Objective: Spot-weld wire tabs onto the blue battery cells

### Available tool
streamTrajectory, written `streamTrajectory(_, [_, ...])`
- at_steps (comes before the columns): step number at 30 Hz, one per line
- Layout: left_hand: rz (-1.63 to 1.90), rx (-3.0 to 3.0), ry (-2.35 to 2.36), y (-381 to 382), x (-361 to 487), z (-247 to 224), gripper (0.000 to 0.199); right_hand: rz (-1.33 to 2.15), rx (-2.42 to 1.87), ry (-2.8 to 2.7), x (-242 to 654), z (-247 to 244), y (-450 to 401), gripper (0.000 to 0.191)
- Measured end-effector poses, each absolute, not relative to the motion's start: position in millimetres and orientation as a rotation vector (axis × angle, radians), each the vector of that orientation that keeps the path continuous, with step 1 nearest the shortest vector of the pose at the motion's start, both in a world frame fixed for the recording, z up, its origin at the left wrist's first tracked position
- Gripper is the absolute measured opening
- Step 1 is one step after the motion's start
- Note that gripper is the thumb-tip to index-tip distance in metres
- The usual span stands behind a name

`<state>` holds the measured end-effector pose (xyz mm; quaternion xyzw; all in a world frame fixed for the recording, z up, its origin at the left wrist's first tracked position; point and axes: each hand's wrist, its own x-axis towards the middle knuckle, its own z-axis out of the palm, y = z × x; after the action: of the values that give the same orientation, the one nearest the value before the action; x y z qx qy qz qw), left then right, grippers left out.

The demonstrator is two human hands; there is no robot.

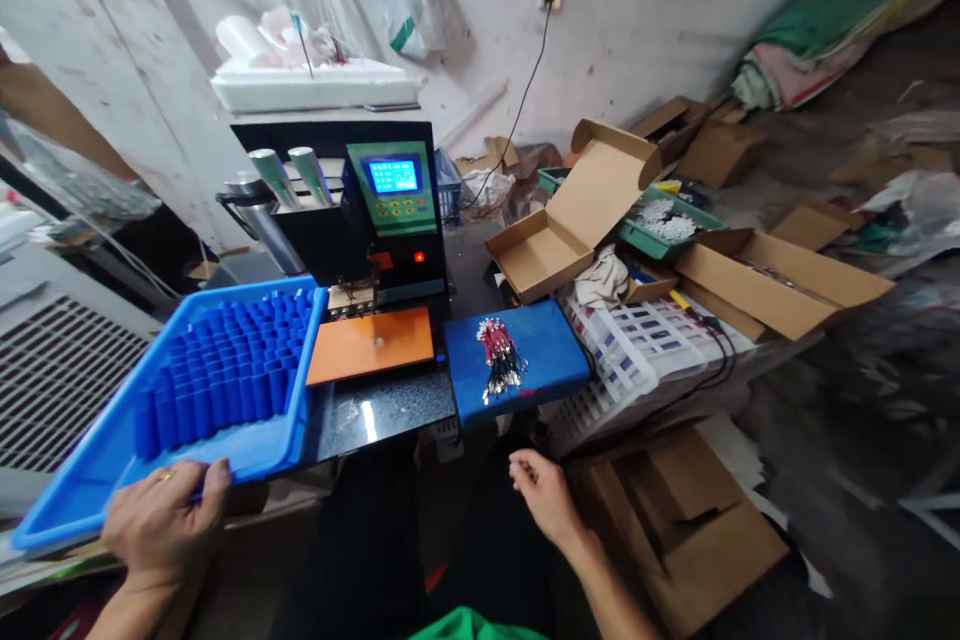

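Note:
My left hand (166, 512) is closed over the near rim of a blue plastic tray (259, 458), thumb on top. Rows of blue-wrapped cylinders (225, 380) stand upright in that tray. Above my lap, my right hand (546, 492) hangs loosely curled, with nothing visible in its fingers and touching nothing. Just beyond it, a bundle of short red and black wires (501, 360) with metal ends lies on a blue pad (555, 345). Between tray and pad stands a black machine (337, 210) with a lit screen (394, 176) and an orange plate (371, 345) at its front.
Open cardboard boxes (551, 250) and a green bin (660, 225) of small pale parts stand at the right. A white plastic basket (611, 360) is beside the pad. A large carton (690, 530) sits low at my right. A foam tray (315, 88) rests atop the machine.

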<state>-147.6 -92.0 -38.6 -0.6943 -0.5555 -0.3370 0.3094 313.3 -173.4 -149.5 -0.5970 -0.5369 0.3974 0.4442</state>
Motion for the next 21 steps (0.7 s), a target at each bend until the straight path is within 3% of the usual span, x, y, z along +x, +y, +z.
streamTrajectory(9, [-0.945, -1.864, -1.393, -94, -154, -47, 0.029, 0.336, -1.723, -1.706, 312, -33, -40, 0.017])
streamTrajectory(15, [-0.944, -1.894, -1.315, -98, -150, -47, 0.025, 0.153, -2.129, -1.957, 276, -23, 3, 0.017])
streamTrajectory(21, [-1.049, -1.907, -1.475, -102, -150, -51, 0.027, 0.139, -2.183, -1.897, 276, -32, 10, 0.018])
